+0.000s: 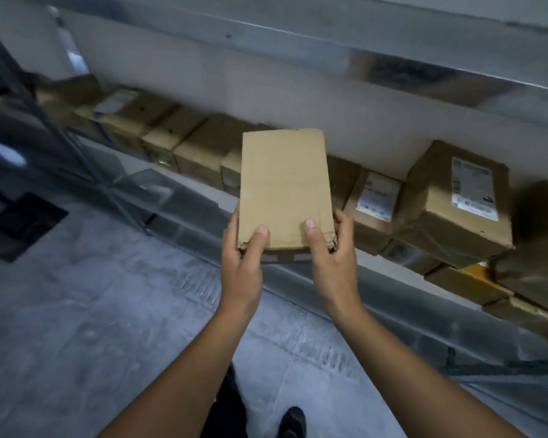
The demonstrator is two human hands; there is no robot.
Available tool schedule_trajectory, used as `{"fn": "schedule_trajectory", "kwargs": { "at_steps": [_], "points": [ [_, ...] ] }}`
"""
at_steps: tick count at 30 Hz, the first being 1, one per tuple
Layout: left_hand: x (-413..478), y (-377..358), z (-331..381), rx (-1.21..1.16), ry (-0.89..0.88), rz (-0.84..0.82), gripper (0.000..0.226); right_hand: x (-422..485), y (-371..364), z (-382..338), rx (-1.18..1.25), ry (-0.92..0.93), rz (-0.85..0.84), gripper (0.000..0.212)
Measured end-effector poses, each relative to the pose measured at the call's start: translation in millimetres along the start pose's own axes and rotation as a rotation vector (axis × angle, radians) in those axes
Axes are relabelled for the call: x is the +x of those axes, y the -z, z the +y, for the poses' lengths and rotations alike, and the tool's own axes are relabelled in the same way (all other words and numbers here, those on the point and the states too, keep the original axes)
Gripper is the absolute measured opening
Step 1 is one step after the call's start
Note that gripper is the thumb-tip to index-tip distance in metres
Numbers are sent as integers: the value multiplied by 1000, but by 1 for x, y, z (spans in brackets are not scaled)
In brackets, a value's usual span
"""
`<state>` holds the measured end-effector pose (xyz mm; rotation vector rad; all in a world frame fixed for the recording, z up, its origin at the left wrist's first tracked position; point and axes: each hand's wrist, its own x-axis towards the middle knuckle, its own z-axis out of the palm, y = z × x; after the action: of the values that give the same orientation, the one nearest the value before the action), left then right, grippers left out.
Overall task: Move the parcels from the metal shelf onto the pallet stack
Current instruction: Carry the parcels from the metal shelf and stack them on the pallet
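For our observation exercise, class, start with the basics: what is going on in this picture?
A person is holding a plain cardboard parcel with both hands. The left hand grips its near left corner and the right hand its near right corner, thumbs on top. The parcel is held in the air in front of a metal shelf, where a row of other boxes sits, some with white labels. No pallet stack is in view.

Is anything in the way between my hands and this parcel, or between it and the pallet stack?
Nothing separates them: the left hand and right hand both grip the parcel at its near end. The pallet stack is out of view, so that path cannot be judged.
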<state>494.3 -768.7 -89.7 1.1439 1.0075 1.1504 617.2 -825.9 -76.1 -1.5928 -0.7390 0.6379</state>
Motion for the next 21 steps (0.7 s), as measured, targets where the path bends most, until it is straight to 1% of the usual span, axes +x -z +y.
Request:
{"fn": "schedule_trajectory", "kwargs": {
  "at_steps": [4,7,9,13,16,19,21],
  "points": [
    [1,54,16,-42,6,72,59,-8,-50,-8,0,17,-133,65],
    [6,99,26,-53,47,129,62,-15,-92,-19,-16,27,-224,61],
    [16,131,30,-72,63,152,63,-16,-122,-26,-16,36,-282,57],
    [42,203,37,-123,65,189,56,-16,-195,-40,-33,42,-412,51],
    [63,271,48,-132,62,250,67,-14,-258,-56,-34,17,-533,41],
    [83,346,62,-113,62,335,76,-11,-322,-73,-45,5,-668,36],
    [92,394,72,-128,66,412,79,-11,-361,-84,-61,3,-763,33]
  ]
}}
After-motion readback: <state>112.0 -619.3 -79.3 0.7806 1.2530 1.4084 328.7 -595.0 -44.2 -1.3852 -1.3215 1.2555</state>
